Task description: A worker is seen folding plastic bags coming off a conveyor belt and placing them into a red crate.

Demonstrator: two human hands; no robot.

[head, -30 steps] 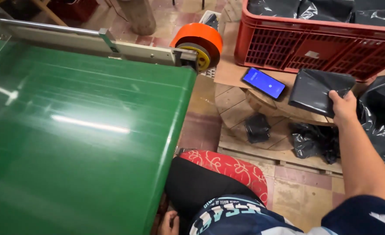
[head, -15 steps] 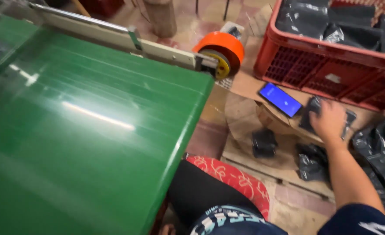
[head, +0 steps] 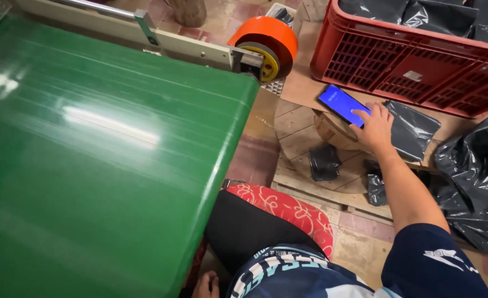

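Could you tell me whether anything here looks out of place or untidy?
Yes: two black plastic packets lie loose on the wooden pallet rather than in the red crate. The phone, touched by the right hand, lies tilted on a cardboard roll's edge.

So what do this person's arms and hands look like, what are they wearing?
The right hand is bare: no glove, ring or watch shows. Its forearm is bare up to a short navy sleeve with a small white emblem. The shirt front is navy and pale blue with white lettering. Only part of the left hand shows at the bottom edge, also ungloved.
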